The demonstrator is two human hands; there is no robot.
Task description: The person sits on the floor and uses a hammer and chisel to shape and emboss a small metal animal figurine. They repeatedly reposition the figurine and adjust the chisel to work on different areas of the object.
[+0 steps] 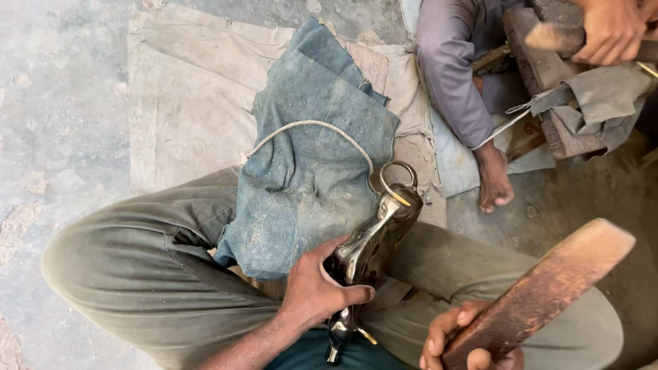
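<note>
My left hand (317, 291) grips a dark shiny metal piece (373, 240), curved and animal-like in shape, resting on my lap. A metal ring (399, 179) sticks up from its far end. My right hand (458, 339) holds a long worn wooden block (541, 291), raised to the right of the metal piece and apart from it. A dusty blue denim cloth (315, 157) lies over my left knee, with a pale rope (308, 127) looped across it.
Another person sits at the upper right, with a bare foot (493, 185) on the ground and a hand (610, 27) on a wooden tool over a rusty block (548, 75). A beige sack mat (185, 96) covers the concrete floor (55, 103).
</note>
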